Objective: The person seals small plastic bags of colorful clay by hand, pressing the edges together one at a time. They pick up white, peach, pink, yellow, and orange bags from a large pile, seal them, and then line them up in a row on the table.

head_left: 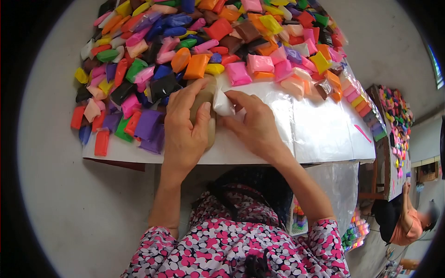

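My left hand (185, 123) is curled over a tan, rounded-edge object (203, 104), thumb on top; its exact kind is partly hidden by my fingers. Between the thumb and forefinger of my right hand (252, 118) is a small white plastic-wrapped packet (222, 103), upright against the right side of the tan object. Both hands are close together near the table's front edge. Just beyond them lie a pink packet (238, 74), an orange packet (197, 66) and a black packet (165, 86).
A big heap of packets in many colours (218, 30) covers the back and left of the white-covered table (320, 134). Along the right edge runs a row of multicoloured packets (361, 104), near a pink strip (363, 133). Another person (408, 217) sits at a second table, far right.
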Tool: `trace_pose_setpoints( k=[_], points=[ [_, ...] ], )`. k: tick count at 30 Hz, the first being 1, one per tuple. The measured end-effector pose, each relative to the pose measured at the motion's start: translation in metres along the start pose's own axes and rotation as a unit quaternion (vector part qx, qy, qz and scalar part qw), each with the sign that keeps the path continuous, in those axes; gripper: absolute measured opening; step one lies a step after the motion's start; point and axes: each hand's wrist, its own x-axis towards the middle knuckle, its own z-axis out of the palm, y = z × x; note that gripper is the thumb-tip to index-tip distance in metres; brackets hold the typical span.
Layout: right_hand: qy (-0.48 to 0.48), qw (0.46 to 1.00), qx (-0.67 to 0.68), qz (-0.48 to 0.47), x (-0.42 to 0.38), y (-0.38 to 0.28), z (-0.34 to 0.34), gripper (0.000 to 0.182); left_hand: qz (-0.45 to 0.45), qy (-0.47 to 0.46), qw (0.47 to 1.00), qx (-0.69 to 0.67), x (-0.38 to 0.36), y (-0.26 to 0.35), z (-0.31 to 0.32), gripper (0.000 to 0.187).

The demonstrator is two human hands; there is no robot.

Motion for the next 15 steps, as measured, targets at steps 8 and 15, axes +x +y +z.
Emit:
trace_pose_setpoints(
  k=[8,15],
  points=[
    [-0.057,0.993,0.091,0.057,-0.001,-0.001,-0.008,0.048,-0.026,-0.038,0.999,0.004,0.000,-0.002,-0.005,0.035],
    [0.037,0.999,-0.014,-0.001,-0.004,0.010,0.005,0.041,-0.025,-0.041,0.999,0.013,0.001,0.004,-0.002,0.034]
  ],
)
